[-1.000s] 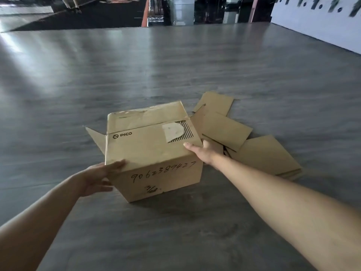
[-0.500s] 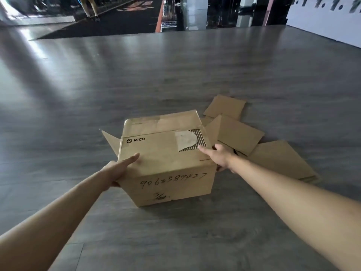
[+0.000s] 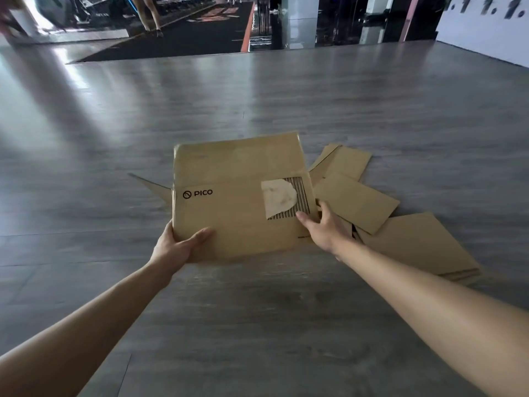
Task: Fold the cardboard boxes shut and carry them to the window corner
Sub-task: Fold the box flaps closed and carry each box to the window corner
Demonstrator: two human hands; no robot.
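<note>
Two hands on one box [image 3: 240, 196], held above grey floor [image 3: 257, 96] at frame centre. Far left, top: legs [image 3: 148, 15] of a standing person beside a black mat [image 3: 183, 38]. Left hand [image 3: 179, 247] at the box's near-left corner, thumb curled over the top face, other fingers hidden underneath, so gripping the cardboard. Side flap [image 3: 154, 186] sticking out loose past the left edge, not folded in. Top face showing a printed PICO logo [image 3: 198, 193], then a torn label patch [image 3: 279, 199] with bare corrugation exposed around it. Right hand [image 3: 326, 227] at the near-right corner, thumb on top just under the torn patch, fingers wrapped round the right edge, holding the box. Just right of the box and partly behind that hand, flat cardboard pieces [image 3: 415, 242] lying overlapped on the floor. Far right, top: white wall [image 3: 486, 35] with dark marks.
</note>
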